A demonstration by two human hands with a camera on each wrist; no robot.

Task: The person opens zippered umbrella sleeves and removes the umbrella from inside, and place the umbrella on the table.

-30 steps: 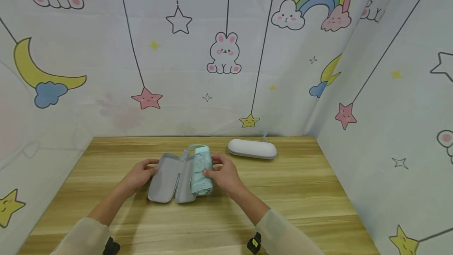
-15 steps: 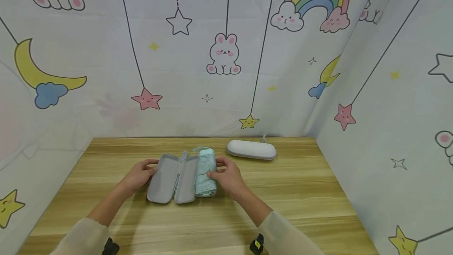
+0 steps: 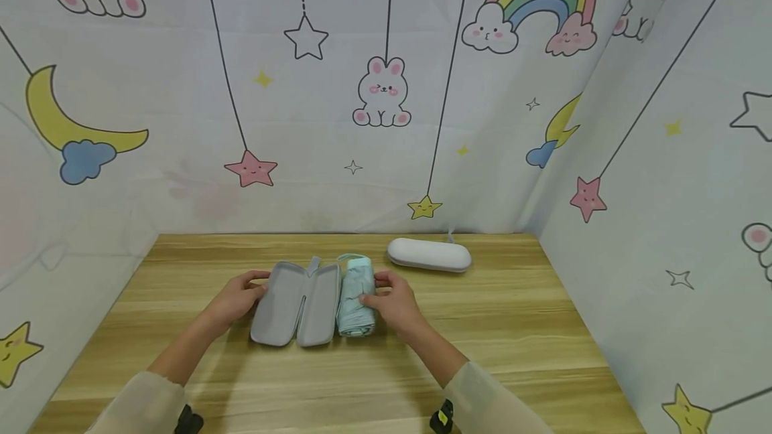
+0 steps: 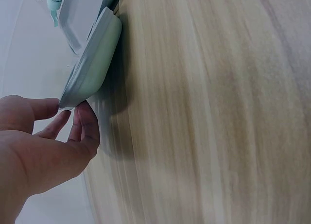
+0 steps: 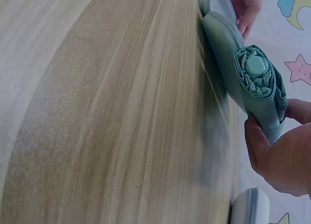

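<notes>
A grey hard case (image 3: 280, 307) lies unfolded like a book on the table, its two shallow halves facing up and a small tab at its back end. My left hand (image 3: 236, 300) pinches its left edge; in the left wrist view the thumb is on the rim and the fingers (image 4: 87, 124) under the shell. My right hand (image 3: 396, 301) holds a folded mint-green umbrella (image 3: 357, 303) along the case's right side, with thumb and fingers on either side. The right wrist view shows the umbrella's rolled fabric and round end (image 5: 256, 66), raised off the table beside the case.
A closed whitish oblong case (image 3: 429, 254) with a strap lies at the back right of the wood-grain table (image 3: 482, 327). Behind and to the sides hang white curtains (image 3: 338, 199) printed with stars, rabbits and a rainbow.
My right hand has moved the umbrella to the right and slightly towards me, from over the case's right half to beside it. The left hand and the case have stayed put.
</notes>
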